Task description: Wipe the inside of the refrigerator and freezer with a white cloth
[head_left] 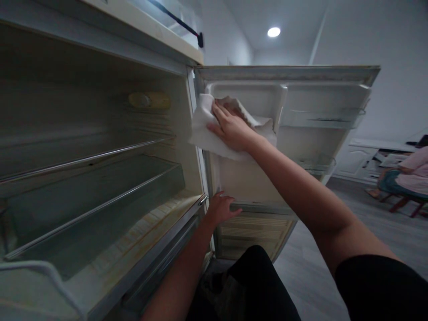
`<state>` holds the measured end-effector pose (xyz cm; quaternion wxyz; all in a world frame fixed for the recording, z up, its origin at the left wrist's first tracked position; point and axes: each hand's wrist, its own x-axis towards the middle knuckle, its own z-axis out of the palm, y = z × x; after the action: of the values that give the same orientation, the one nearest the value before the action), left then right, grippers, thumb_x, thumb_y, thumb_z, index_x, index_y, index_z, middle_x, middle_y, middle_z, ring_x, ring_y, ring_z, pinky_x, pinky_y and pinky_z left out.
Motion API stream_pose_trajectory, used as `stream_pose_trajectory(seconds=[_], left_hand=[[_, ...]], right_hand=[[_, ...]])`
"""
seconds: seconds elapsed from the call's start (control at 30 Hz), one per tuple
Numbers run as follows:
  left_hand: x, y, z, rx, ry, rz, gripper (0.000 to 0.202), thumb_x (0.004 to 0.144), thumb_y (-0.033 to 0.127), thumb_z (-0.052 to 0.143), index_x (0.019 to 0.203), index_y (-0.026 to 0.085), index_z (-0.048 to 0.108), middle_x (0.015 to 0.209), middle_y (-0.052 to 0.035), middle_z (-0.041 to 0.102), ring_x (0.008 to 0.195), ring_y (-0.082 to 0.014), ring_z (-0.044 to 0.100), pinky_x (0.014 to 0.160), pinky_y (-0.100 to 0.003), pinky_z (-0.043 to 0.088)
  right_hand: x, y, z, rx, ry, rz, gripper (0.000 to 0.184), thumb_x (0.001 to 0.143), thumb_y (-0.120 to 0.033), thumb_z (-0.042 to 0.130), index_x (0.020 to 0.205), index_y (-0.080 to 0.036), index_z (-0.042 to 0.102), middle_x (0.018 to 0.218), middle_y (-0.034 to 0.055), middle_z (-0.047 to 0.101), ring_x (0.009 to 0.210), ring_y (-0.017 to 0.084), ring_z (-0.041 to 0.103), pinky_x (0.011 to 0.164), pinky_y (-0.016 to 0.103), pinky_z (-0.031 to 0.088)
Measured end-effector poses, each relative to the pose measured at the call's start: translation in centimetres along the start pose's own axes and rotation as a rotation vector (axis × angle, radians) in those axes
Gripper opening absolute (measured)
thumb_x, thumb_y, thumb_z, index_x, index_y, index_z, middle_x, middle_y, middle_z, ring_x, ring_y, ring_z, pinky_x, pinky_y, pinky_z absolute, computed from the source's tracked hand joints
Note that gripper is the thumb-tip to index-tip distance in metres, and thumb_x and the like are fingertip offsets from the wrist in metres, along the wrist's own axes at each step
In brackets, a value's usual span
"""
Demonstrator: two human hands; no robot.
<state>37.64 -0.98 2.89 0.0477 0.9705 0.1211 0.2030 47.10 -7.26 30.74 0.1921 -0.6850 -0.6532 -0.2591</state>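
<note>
My right hand [232, 127] presses a white cloth [209, 133] against the upper inner face of the open fridge door [247, 180]. Its fingers lie over the cloth, which spreads out on both sides of the hand and has a ragged upper edge. Lower down, my left hand [220, 208] is open with its fingers apart, holding nothing. It is by the hinge-side edge of the door, near a small metal hinge [203, 199]; whether the fingertips touch the door I cannot tell.
To the left is the fridge compartment [174, 178], with glass shelves [100, 200] and a yellowed lamp cover [149, 100]. A second, lower door [254, 234] stands open beneath. A white cabinet [354, 158] and a seated person [413, 171] are at the far right.
</note>
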Motion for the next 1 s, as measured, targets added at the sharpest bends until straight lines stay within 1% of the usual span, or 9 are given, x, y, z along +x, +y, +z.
stream_pose_trajectory(seconds=[0.1,0.17,0.3,0.4,0.53,0.7,0.83,0.93,1.0], left_hand=[[0.3,0.3,0.1,0.003,-0.009,0.003,0.056,0.086,0.065,0.065,0.12,0.021,0.074,0.117,-0.0065,0.077,0.12,-0.0272,0.066,0.121,-0.045,0.035],[0.5,0.5,0.2,0.003,-0.006,0.005,0.055,0.086,0.065,0.064,0.12,0.023,0.074,0.118,-0.0058,0.077,0.12,-0.0271,0.067,0.121,-0.046,0.034],[0.8,0.7,0.3,0.007,0.002,-0.012,0.056,0.085,0.066,0.065,0.121,0.025,0.073,0.119,-0.0055,0.077,0.122,-0.028,0.065,0.12,-0.046,0.035],[0.9,0.7,0.3,0.001,-0.008,-0.007,0.058,0.085,0.066,0.066,0.122,0.023,0.072,0.121,-0.0064,0.076,0.122,-0.0279,0.065,0.122,-0.045,0.033],[1.0,0.6,0.4,-0.015,-0.005,0.005,0.059,0.084,0.065,0.066,0.124,0.021,0.072,0.121,-0.0074,0.076,0.12,-0.0278,0.066,0.122,-0.046,0.032],[0.9,0.6,0.6,-0.038,0.015,0.012,0.057,0.085,0.064,0.066,0.123,0.022,0.072,0.12,-0.0065,0.076,0.117,-0.0259,0.068,0.123,-0.045,0.03],[0.9,0.6,0.7,-0.035,0.021,0.007,0.056,0.084,0.063,0.067,0.122,0.022,0.072,0.12,-0.0059,0.076,0.116,-0.0257,0.069,0.123,-0.045,0.031],[1.0,0.8,0.7,-0.028,0.025,-0.003,0.053,0.084,0.063,0.068,0.121,0.024,0.072,0.12,-0.0046,0.076,0.115,-0.0255,0.069,0.122,-0.044,0.032],[1.0,0.8,0.7,-0.025,0.027,-0.009,0.053,0.084,0.063,0.068,0.121,0.025,0.072,0.12,-0.0046,0.076,0.116,-0.0258,0.069,0.121,-0.044,0.032]], right_hand=[[1.7,1.6,0.5,-0.038,-0.23,0.028,0.09,0.104,-0.056,0.03,0.161,0.009,0.004,0.169,0.0241,0.0,0.157,0.038,-0.007,0.129,0.046,0.003],[2.5,3.4,0.1,-0.107,-0.261,-0.027,0.091,0.102,-0.055,0.033,0.162,0.007,0.001,0.17,0.0222,-0.006,0.156,0.038,-0.012,0.128,0.05,0.0],[2.6,7.7,-1.4,-0.222,-0.195,-0.296,0.087,0.098,-0.052,0.045,0.164,-0.004,0.016,0.171,0.0169,0.007,0.157,0.038,-0.003,0.126,0.059,0.003],[2.1,10.0,-1.8,-0.267,-0.202,-0.371,0.086,0.096,-0.053,0.053,0.164,-0.01,0.022,0.171,0.0153,0.012,0.158,0.037,0.001,0.126,0.06,0.006],[1.6,11.5,-1.6,-0.366,-0.16,-0.378,0.088,0.095,-0.052,0.058,0.164,-0.009,0.023,0.17,0.0174,0.014,0.158,0.037,0.003,0.128,0.055,0.008],[0.8,12.2,-1.8,-0.473,-0.09,-0.377,0.084,0.092,-0.047,0.066,0.161,-0.017,0.028,0.167,0.0167,0.022,0.153,0.042,0.018,0.121,0.064,0.023],[0.2,11.7,-2.0,-0.546,0.032,-0.279,0.061,0.096,-0.045,0.058,0.149,-0.017,0.044,0.158,0.0174,0.035,0.142,0.043,0.033,0.11,0.065,0.036],[0.1,10.9,-2.0,-0.581,0.084,-0.151,0.042,0.101,-0.033,0.047,0.137,-0.013,0.052,0.149,0.0195,0.044,0.136,0.041,0.039,0.103,0.058,0.042],[0.3,10.5,-2.1,-0.577,0.091,-0.111,0.037,0.103,-0.027,0.041,0.133,-0.01,0.053,0.146,0.0214,0.045,0.135,0.038,0.039,0.103,0.052,0.042]])
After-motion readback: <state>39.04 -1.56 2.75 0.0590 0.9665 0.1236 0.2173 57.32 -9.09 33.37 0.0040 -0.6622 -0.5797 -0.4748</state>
